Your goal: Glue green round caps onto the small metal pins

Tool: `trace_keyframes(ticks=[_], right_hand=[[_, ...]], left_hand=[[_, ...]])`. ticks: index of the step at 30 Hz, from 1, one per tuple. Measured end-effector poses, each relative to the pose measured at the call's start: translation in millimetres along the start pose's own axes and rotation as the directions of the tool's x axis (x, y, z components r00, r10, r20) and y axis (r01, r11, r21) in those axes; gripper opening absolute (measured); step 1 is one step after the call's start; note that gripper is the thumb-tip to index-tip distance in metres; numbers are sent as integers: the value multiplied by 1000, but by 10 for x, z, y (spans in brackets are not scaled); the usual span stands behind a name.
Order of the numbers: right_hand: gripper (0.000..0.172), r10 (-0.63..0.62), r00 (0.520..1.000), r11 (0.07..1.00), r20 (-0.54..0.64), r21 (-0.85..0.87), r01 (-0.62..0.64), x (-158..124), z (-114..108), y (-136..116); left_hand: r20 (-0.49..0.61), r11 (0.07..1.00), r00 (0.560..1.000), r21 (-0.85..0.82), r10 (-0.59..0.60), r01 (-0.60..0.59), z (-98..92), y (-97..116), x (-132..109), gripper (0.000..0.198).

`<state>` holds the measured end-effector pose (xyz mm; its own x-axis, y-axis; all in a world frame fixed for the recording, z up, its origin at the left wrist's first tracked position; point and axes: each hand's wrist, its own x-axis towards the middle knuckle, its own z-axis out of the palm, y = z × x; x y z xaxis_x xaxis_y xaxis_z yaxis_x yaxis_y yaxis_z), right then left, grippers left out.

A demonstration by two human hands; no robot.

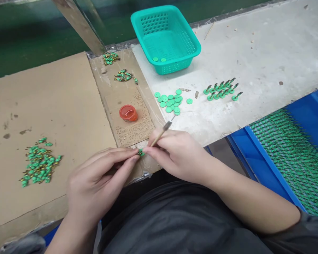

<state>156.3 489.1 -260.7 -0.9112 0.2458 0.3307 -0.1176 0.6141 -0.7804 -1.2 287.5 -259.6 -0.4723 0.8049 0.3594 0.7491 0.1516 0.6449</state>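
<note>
My left hand [100, 180] and my right hand [176, 155] meet at the near edge of the bench, fingertips pinched together on one small green figure [141, 152]. A thin wooden brush [161, 133] is also gripped in my right hand, its bristled tip slanting up and away. Just beyond the fingers stands a small orange cup [128, 113] on a speckled cardboard patch [132, 127]. A loose cluster of green discs [171, 101] lies further right on the grey surface.
A heap of small green figures [39, 165] lies on the brown cardboard at left. Upright figures on discs [222, 90] stand at right. A teal basket [166, 37] holds two discs. A blue tray [257, 158] of green parts sits lower right. Two small figure piles [119, 67] lie further back.
</note>
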Motion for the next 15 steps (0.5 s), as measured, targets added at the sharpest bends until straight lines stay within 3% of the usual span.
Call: trace_keyframes(ticks=[5,15], right_hand=[[33,-55,998,998,-1,-35,55,42,116,17],[34,-102,995,991,10,-80,103,61,140,28]], left_hand=[[-21,1000,1000,-13,-14,14,10,6,16,10],[22,999,1000,-33,11,-10,-7,5,29,12]])
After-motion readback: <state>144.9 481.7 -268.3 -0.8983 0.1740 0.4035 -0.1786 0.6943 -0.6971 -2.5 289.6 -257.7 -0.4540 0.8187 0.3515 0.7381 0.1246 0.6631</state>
